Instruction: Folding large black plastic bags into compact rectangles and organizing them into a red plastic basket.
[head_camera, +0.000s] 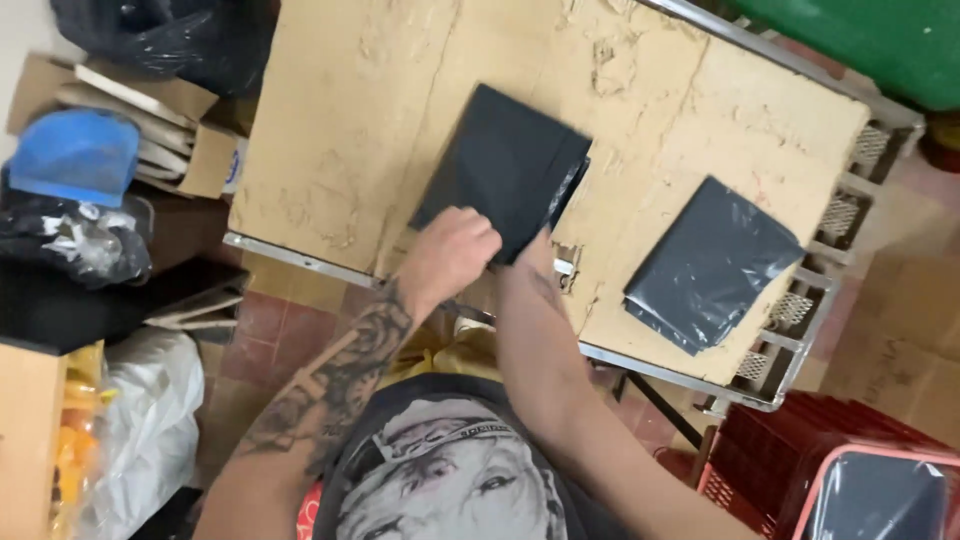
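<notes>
Flat package on table; folded bag stack well right.

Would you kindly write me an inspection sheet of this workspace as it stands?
Surface: cardboard-covered table, worn and torn in spots.
Job's things: dark flat package near the table's front edge; both hands on its near end.
Clutter: grey plastic bag lying apart on the right.
Hands: left hand curled at the package's edge; right hand beside it, fingers hidden.
Cables: nothing seen.
Surroundings: red crate, blue cap, cardboard boxes, black bags.
</notes>
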